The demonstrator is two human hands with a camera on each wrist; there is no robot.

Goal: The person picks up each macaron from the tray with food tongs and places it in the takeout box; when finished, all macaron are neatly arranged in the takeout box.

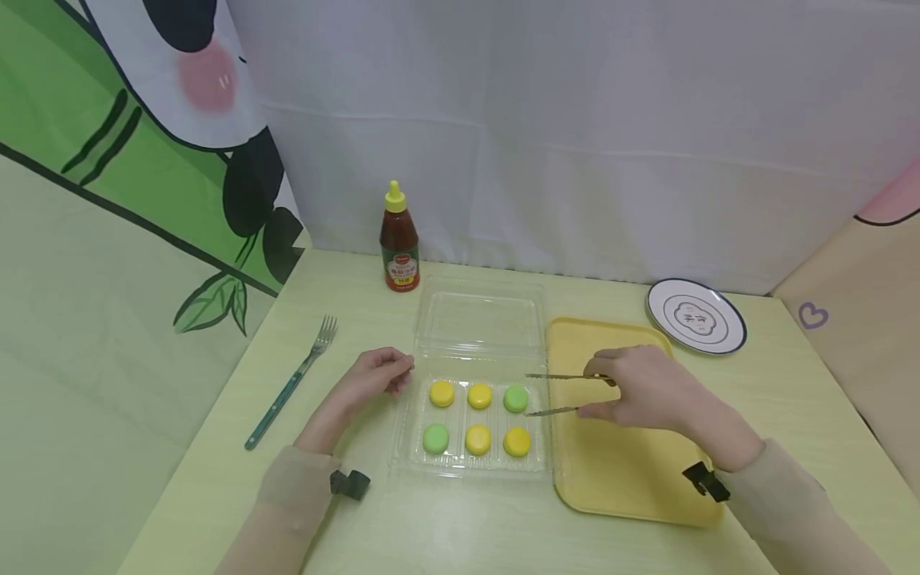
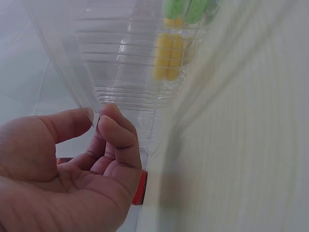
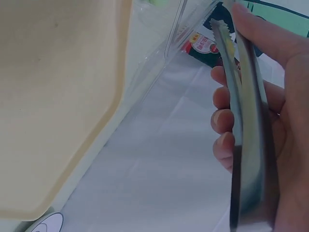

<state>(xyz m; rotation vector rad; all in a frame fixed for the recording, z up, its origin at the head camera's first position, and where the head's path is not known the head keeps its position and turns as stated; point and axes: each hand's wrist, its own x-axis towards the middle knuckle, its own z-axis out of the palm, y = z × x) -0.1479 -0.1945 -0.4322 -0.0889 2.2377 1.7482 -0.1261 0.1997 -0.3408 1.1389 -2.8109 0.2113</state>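
My left hand (image 1: 370, 375) pinches the side rim of a clear plastic box (image 2: 120, 63) between thumb and fingertips. The box (image 1: 474, 471) lies with its hinged lid (image 1: 480, 315) folded back, holding yellow macarons (image 1: 477, 439) and two green macarons (image 1: 435, 438) in two rows. In my right hand (image 1: 650, 391) are metal tongs (image 3: 251, 130), gripped between thumb and fingers. Their arms stand apart, with toothed tips beside the green macaron (image 1: 515, 398) at the back right of the box and nothing between them.
A yellow tray (image 1: 632, 487) lies right of the box, under my right hand. Behind it is a round white plate (image 1: 719, 331) with a dark rim. A sauce bottle (image 1: 399, 247) stands at the back, and a green-handled fork (image 1: 287, 391) lies to the left.
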